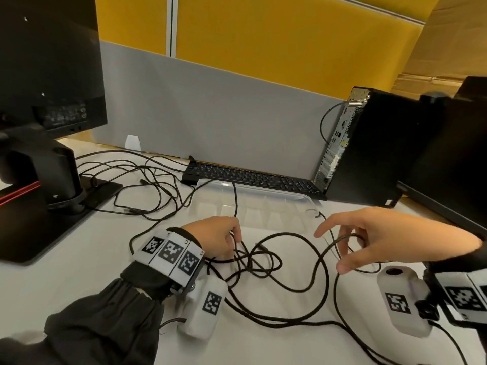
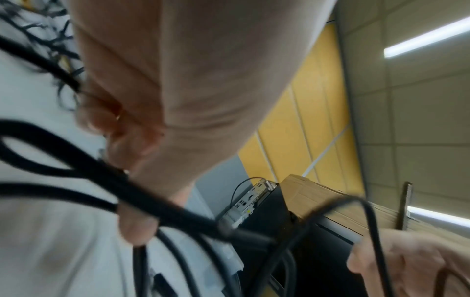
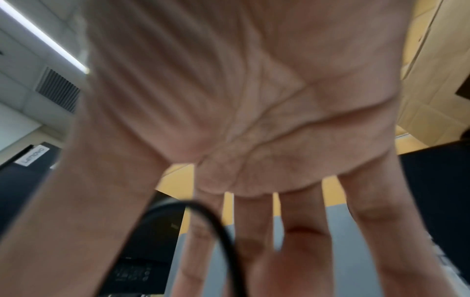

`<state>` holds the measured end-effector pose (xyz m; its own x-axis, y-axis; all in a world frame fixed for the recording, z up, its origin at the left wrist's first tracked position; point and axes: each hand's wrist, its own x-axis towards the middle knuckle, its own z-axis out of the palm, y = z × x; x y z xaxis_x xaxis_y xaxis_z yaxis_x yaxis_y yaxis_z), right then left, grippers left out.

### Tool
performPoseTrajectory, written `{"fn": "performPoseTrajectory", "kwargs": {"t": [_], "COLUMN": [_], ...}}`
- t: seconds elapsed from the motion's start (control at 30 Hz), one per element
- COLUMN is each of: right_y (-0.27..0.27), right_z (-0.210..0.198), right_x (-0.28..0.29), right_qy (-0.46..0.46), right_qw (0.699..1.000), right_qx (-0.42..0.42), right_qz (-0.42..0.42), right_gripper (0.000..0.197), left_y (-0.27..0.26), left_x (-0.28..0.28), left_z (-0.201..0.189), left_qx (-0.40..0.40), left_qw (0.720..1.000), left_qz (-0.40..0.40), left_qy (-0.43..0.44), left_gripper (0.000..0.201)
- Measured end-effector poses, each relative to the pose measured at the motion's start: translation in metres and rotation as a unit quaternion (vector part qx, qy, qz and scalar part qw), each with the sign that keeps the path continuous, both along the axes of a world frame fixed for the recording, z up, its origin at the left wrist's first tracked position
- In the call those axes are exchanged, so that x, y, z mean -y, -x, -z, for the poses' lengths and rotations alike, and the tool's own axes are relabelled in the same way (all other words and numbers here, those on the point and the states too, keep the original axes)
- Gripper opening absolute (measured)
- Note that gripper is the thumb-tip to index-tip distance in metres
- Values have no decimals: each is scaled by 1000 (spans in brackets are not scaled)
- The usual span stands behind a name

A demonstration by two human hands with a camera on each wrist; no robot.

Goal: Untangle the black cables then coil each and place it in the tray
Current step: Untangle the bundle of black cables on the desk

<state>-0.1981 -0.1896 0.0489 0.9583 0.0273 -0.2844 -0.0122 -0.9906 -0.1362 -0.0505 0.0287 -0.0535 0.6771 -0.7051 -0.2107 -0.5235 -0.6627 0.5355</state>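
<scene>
A: From the head view, where do the black cables (image 1: 263, 262) lie?

B: Knotted in the middle of the table (image 1: 79, 259), towards its near edge, just in front of the clear tray (image 1: 253, 204), which sits between the tangle and the keyboard (image 1: 253, 177) at the far edge. One strand runs across the tray. The left hand (image 1: 214, 237) has its fingers curled into the knot, gripping strands. The right hand (image 1: 369, 235) hovers spread wide, with a raised loop arching between thumb and fingers.

A: And the left wrist view?

B: Blurred, but a fingertip (image 2: 137, 227) presses against several strands there.

A: The right wrist?

B: The palm is open, fingers (image 3: 300, 237) straight, one strand curving past them; nothing pinched.

A: How will it handle?

B: Light, limp and springy, I'd judge, so loops will snag. Best hold beside a crossing, or at a plug end, and feed it through.
</scene>
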Motion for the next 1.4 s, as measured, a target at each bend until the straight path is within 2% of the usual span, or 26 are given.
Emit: {"fn": "performPoseTrajectory", "kwargs": {"t": [0.1,0.23,0.3,0.4,0.5,0.57,0.63,0.73,0.83,0.9,1.0,1.1,1.2,1.3,1.33,1.4], "right_y": [-1,-2,-6,-11,-16,-19,-25,-36,-43,-43,-43,-46,-50,-55,-55,-52], "right_z": [1,7,15,27,38,46,53,60,58,57,59,62,59,43,36,20], "right_x": [-2,-19,-30,-48,-64,-74,-82,-90,-93,-92,-92,-93,-87,-74,-69,-62], "right_qy": [-29,-108,-121,-85,-39,-29,-9,-11,-91,-93,-30,54,70,17,-26,-136], "right_qw": [999,992,988,986,986,985,985,984,978,974,966,928,877,843,841,858], "right_qx": [5,30,61,107,87,65,58,85,155,183,243,356,462,528,531,490], "right_qz": [-14,-56,-73,-98,-139,-154,-164,-154,-106,-94,-80,-91,-110,-106,-98,-77], "right_gripper": [62,66,59,40,37,42,49,47,36,37,38,32,31,28,27,19], "left_y": [-1,-1,-2,-4,-4,-3,-1,1,1,3,9,12,9,5,4,1], "left_x": [-5,-10,-12,-14,-17,-17,-18,-19,-21,-21,-18,-18,-22,-27,-28,-31], "left_z": [-7,-13,-14,-15,-17,-19,-21,-25,-27,-30,-35,-39,-40,-41,-41,-41], "left_qx": [52,119,134,140,145,125,67,-4,-79,-136,-231,-280,-281,-274,-269,-253], "left_qw": [997,991,989,986,985,986,984,965,927,900,850,820,814,819,824,835], "left_qz": [-24,-54,-67,-89,-91,-93,-102,-119,-156,-178,-194,-203,-218,-219,-216,-209], "left_qy": [42,29,19,17,22,55,131,235,332,375,431,456,460,454,450,441], "left_gripper": [17,15,14,12,10,9,9,9,4,4,7,10,11,13,14,15]}}
